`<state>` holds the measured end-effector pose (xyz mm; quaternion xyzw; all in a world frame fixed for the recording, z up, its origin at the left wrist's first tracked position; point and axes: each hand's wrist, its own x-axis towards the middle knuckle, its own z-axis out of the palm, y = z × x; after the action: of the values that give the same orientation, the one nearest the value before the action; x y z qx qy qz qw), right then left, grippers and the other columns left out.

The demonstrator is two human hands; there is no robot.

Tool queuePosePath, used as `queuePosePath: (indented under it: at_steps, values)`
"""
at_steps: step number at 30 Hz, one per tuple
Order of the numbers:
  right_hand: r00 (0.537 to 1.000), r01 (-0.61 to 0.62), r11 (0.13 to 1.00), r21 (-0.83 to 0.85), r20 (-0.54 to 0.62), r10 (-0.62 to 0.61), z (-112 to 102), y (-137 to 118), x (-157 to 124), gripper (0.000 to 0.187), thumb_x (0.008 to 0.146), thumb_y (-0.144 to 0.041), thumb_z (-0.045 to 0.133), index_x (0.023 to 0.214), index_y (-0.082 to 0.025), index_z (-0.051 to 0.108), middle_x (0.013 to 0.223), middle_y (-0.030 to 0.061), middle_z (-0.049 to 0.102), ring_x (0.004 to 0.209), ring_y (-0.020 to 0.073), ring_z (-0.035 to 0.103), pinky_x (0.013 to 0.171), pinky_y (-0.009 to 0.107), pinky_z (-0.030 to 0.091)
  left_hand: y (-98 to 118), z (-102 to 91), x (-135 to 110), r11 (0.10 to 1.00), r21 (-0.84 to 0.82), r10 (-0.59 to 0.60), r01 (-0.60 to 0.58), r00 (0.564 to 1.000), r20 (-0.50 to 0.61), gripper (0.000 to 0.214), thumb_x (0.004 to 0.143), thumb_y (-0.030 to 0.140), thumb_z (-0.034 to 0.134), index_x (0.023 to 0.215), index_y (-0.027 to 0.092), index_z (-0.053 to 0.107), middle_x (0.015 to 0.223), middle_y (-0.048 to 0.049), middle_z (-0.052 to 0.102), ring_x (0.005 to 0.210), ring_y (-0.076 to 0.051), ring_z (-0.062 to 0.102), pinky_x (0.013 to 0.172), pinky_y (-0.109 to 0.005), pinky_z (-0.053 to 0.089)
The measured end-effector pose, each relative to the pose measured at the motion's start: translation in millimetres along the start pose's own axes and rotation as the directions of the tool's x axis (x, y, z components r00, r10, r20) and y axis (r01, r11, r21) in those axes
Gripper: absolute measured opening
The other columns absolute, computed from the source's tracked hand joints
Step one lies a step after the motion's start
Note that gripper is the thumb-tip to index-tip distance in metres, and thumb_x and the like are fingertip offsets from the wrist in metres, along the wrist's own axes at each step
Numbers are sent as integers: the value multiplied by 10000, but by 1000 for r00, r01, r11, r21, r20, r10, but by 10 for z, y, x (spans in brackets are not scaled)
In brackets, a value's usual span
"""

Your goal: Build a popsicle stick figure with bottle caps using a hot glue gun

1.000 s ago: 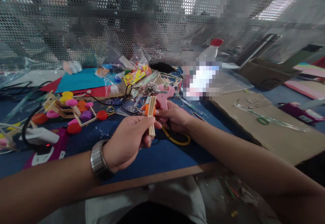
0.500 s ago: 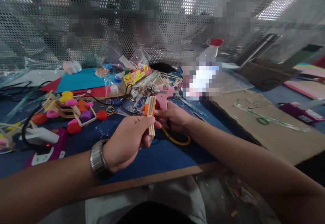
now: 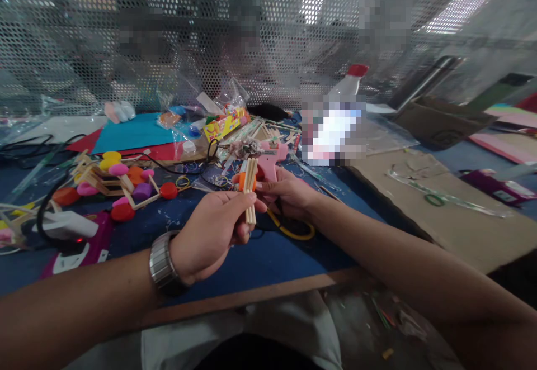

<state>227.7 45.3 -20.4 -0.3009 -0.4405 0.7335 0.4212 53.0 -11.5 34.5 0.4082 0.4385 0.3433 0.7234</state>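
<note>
The left hand (image 3: 216, 227) pinches pale, slender wooden sticks (image 3: 250, 180), likely light, stiff and snappable, best held by the near end; the right hand's (image 3: 291, 192) grip I cannot tell.

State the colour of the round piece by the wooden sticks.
Orange; the head view shows the round piece partly behind the wooden sticks.

No text readable; print on yellow box (image 3: 226, 126) too small, blurred.
</note>
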Motion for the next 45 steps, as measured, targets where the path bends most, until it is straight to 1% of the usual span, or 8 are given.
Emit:
queuePosePath:
  at_steps: [3,8,14,21,28,33,39,45]
  values:
    - [1000,24,999,-28,6,-24,-13,17,0,414,673,-244,928,947,-216,618,830,-16,746,567,75,559,488,189,448,-2,-3,5,1000,-19,-1,1,1000,1,305,969,235,555,713,111,664,445,75,416,423,-56,362,434,-171,266]
    - [998,49,999,-12,-35,-49,0,25,8,401,655,-256,936,916,-230,632,1006,46,796,797,169,726,789,313,610,-10,-24,17,1000,-26,9,-9,1000,-5,308,966,239,558,703,113,660,445,76,415,418,-51,354,426,-168,264]
    - [998,52,999,13,-44,-52,32,10,10,428,634,-297,952,898,-250,619,993,39,811,796,211,751,738,352,636,-16,-22,19,999,-33,14,-14,1000,9,307,948,242,580,682,111,658,443,79,407,408,-42,338,419,-162,248]
    - [999,53,999,10,-9,-53,3,26,5,378,709,-272,897,940,-249,599,884,29,783,904,230,766,809,365,628,-6,-12,8,999,-47,-4,4,1000,6,319,939,238,570,657,115,656,431,76,392,402,-44,321,414,-164,240]
    - [998,46,999,-1,-39,-46,-4,29,5,408,666,-250,934,915,-230,611,796,-5,748,689,156,705,678,291,603,-8,-22,18,1000,-27,15,-15,1000,6,308,927,248,589,667,113,683,437,70,400,414,-52,348,432,-179,266]
    - [998,40,999,6,-50,-40,2,28,8,421,658,-260,940,919,-228,612,858,11,761,711,159,700,659,293,605,-34,-64,44,997,44,66,-66,998,8,303,888,336,649,668,132,685,446,71,399,423,-65,365,446,-198,275]
    - [987,129,991,19,-100,-127,-32,4,36,476,609,-326,975,905,-237,614,858,14,748,805,221,746,764,373,643,-67,-162,110,939,248,243,-238,970,10,307,859,403,664,683,156,705,487,42,496,408,-71,416,429,-213,274]
    - [983,166,985,-33,-78,-169,-14,-6,24,428,660,-346,950,904,-244,614,839,-5,710,740,172,700,668,317,606,-108,-177,125,929,251,279,-273,960,14,312,852,425,680,697,155,702,525,26,544,422,-76,455,428,-208,299]
